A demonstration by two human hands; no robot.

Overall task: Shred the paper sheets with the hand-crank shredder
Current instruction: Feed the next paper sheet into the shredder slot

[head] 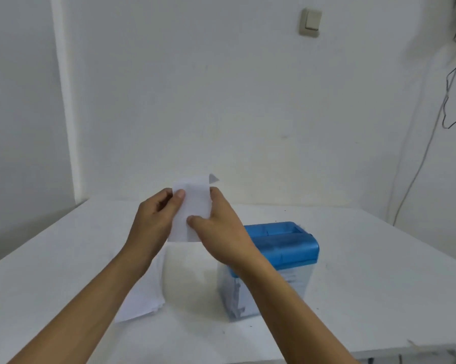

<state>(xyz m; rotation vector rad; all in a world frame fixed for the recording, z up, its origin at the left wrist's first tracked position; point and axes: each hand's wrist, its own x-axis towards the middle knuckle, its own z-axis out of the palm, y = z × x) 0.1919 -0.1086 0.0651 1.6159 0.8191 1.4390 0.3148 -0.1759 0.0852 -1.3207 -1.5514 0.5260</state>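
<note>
Folded paper sheet [195, 203] held upright in both hands above the worktop [353, 298], left of the blue-topped shredder [287, 245].
Long axis near vertical. The left hand [153, 219] pinches the upper left edge, thumb in front; the right hand [221, 227] has its grip round the right edge, thumb on the lower face. A stack of sheets [140, 300] lies on the white worktop; wall switch [310, 22] and cables [455, 88] behind.

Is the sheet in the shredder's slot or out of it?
Out. The left hand and right hand hold the sheet in the air, left of the shredder.
</note>
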